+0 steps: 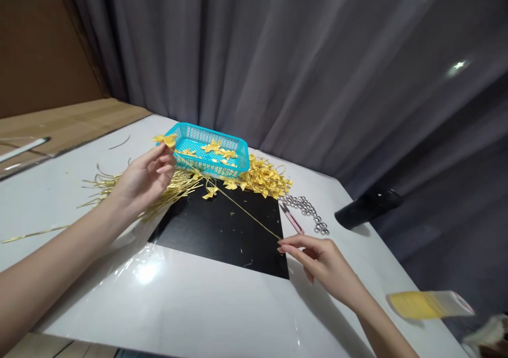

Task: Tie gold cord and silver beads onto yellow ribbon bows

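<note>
My left hand [145,181] pinches a yellow ribbon bow [165,140] in front of the left end of the teal basket [243,162]. A thin gold cord [248,213] stretches from the bow down to the right. Its other end is pinched between the thumb and fingers of my right hand [317,257], over the right edge of the black mat [222,231]. Several yellow bows lie inside the basket, and a looped bow [210,190] rests on the mat's back edge. Gold twist ties [180,186] are heaped under and beside my left hand.
Right of the basket lies a pile of yellow bows [264,177], with silver beads [304,205] and pink-handled snips [292,220] nearby. A black cylinder [367,208] and a yellow spool [420,305] are near the right edge. Grey curtain [254,56] hangs behind the table [178,305].
</note>
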A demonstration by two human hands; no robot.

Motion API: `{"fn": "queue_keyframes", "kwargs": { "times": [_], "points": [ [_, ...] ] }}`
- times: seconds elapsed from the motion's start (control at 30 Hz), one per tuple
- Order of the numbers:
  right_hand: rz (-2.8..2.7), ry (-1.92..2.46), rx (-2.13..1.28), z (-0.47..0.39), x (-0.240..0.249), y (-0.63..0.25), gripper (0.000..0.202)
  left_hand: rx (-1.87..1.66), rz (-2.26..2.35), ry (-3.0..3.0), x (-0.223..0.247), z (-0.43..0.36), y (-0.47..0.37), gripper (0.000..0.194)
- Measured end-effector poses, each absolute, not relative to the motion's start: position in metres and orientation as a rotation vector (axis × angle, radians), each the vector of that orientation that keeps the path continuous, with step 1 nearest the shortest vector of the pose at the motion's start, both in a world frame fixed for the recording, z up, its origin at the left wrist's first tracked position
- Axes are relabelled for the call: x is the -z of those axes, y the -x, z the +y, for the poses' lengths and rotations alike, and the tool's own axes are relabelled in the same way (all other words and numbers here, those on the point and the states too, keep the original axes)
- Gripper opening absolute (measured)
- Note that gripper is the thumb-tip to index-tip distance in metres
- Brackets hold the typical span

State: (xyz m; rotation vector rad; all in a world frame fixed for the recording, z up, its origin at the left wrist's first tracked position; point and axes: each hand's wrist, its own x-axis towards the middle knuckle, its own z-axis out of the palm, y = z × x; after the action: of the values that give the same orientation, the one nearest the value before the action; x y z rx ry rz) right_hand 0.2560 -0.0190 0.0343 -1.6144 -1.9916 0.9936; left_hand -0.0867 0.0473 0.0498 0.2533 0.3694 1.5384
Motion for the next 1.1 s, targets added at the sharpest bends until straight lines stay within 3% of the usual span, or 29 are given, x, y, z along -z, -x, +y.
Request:
{"fn": "queue_keyframes", "kwargs": {
  "times": [0.23, 0.43, 0.6, 0.8, 1.1],
  "points": [
    [-2.038, 1.585, -0.727, -0.021, -0.043, -0.264, 0.030, -1.465, 0.427, -0.244, -0.044, 0.052, 0.091, 0.033],
    [-1.994, 1.533, -0.390, -0.019, -0.063, -0.276, 0.032, -1.290, 0.483, -0.371, -0.033, 0.047, 0.080, 0.017],
    [-1.794, 1.531, -0.182, -0.016, -0.078, -0.289, 0.031, -1.189, 0.543, -0.510, -0.024, 0.044, 0.069, 0.026],
    [-1.561, 1.558, -0.046, -0.012, -0.090, -0.295, 0.027, -1.019, 0.611, -0.637, -0.011, 0.044, 0.064, 0.022],
    [-1.311, 1.536, -0.101, 0.007, -0.094, -0.310, 0.029, -0.840, 0.619, -0.737, 0.000, 0.034, 0.056, 0.025]
  ]
}}
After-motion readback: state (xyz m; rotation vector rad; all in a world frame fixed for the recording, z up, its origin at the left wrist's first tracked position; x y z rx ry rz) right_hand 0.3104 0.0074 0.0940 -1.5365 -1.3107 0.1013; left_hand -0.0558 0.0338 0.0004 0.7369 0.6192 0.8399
